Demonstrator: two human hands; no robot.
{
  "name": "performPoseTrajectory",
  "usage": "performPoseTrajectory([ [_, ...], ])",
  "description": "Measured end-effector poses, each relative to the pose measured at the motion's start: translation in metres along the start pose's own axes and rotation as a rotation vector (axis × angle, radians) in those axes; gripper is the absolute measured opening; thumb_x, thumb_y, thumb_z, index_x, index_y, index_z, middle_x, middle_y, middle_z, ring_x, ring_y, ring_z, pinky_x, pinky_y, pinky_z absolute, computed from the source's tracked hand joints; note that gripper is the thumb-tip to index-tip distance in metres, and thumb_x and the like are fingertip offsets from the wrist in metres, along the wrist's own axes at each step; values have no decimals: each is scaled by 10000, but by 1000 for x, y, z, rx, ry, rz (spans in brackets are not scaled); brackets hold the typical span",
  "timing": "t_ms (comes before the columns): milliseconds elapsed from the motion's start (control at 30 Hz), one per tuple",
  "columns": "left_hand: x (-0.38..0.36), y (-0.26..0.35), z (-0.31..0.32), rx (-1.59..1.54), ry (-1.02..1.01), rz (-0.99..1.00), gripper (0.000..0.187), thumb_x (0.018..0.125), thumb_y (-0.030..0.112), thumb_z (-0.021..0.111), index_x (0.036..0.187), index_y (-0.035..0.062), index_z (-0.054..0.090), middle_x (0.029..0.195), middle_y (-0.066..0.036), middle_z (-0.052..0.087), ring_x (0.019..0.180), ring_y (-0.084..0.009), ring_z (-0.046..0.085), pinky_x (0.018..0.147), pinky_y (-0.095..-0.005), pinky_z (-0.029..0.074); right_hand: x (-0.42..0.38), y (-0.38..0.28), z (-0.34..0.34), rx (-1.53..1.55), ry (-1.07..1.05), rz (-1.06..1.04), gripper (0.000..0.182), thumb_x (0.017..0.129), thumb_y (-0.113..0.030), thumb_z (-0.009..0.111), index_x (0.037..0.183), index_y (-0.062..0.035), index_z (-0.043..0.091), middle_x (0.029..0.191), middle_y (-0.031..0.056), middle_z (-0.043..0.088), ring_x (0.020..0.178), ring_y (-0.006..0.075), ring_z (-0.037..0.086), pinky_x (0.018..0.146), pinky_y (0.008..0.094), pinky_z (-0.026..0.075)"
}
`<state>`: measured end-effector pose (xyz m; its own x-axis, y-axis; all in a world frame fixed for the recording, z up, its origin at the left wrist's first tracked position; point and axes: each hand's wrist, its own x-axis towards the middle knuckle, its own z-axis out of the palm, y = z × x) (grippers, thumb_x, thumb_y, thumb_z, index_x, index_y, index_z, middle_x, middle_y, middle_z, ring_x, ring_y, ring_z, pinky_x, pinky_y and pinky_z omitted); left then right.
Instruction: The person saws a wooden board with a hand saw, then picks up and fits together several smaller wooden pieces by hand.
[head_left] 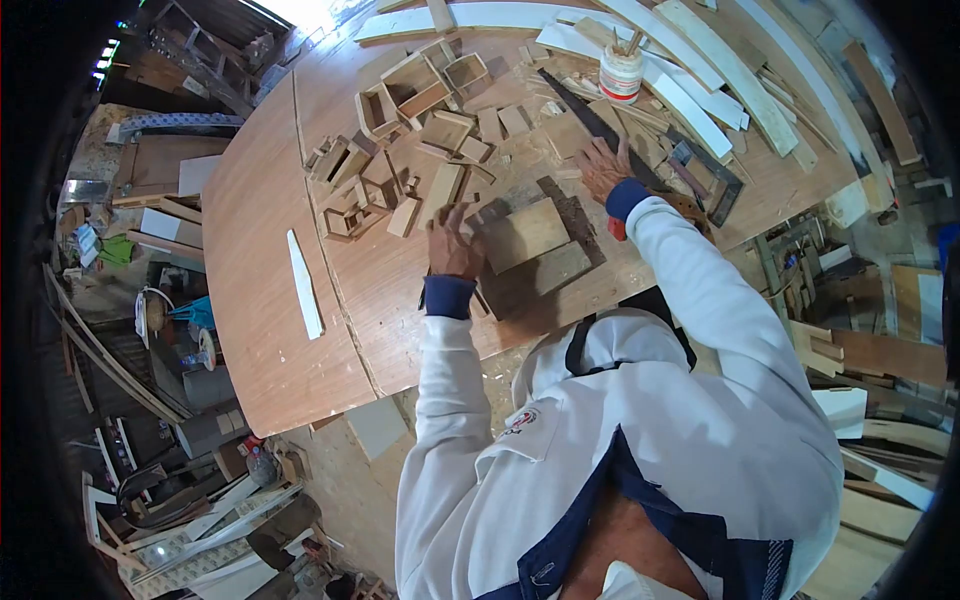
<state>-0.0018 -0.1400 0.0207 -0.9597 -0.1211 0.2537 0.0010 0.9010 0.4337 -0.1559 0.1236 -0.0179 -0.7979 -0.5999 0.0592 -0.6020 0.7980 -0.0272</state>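
Observation:
My left hand [455,245] is at the left end of a light wooden block [525,235], its fingers bent and apart, with nothing visible in them. Beneath that block lies a wider, darker board [545,280] close to the table's near edge. My right hand [605,168] reaches forward with fingers spread, overlapping the lower part of a dark saw blade [580,108]. Something red [617,229] shows just below the right cuff. Sawdust [570,205] lies between the block and my right hand.
Small wooden box frames [415,85] and several cut pieces [405,215] cover the table's middle. A glue tub [621,72] holding sticks stands at the back right, among long white strips [690,105]. A metal square [728,195] lies right; a thin white strip [304,285] lies left.

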Motion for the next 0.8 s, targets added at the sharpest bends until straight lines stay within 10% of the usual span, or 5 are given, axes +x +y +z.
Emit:
performPoseTrajectory([
  [200, -21, 9, 11, -104, 34, -20, 550, 757, 136, 711, 1261, 26, 521, 1215, -204, 550, 1124, -388, 509, 969, -435, 414, -9, -31, -53, 689, -56, 78, 270, 799, -205, 689, 1033, -114, 591, 1001, 114, 635, 969, 303, 597, 853, 398, 477],
  [433, -42, 1, 31, -156, 67, -51, 631, 783, 186, 697, 1325, -13, 443, 1239, -226, 548, 1176, -415, 467, 1034, -470, 345, -1, -83, -21, 616, 149, -303, 219, 751, -134, 693, 960, -107, 633, 959, 81, 624, 956, 319, 592, 814, 415, 489],
  [800, -14, 33, 15, -51, 18, 31, 498, 763, 154, 674, 1239, 69, 553, 1259, -159, 561, 1161, -365, 497, 991, -462, 373, -33, -58, -21, 695, 145, -7, 500, 713, -186, 736, 1179, -83, 586, 1197, 163, 554, 1137, 361, 504, 986, 430, 428],
])
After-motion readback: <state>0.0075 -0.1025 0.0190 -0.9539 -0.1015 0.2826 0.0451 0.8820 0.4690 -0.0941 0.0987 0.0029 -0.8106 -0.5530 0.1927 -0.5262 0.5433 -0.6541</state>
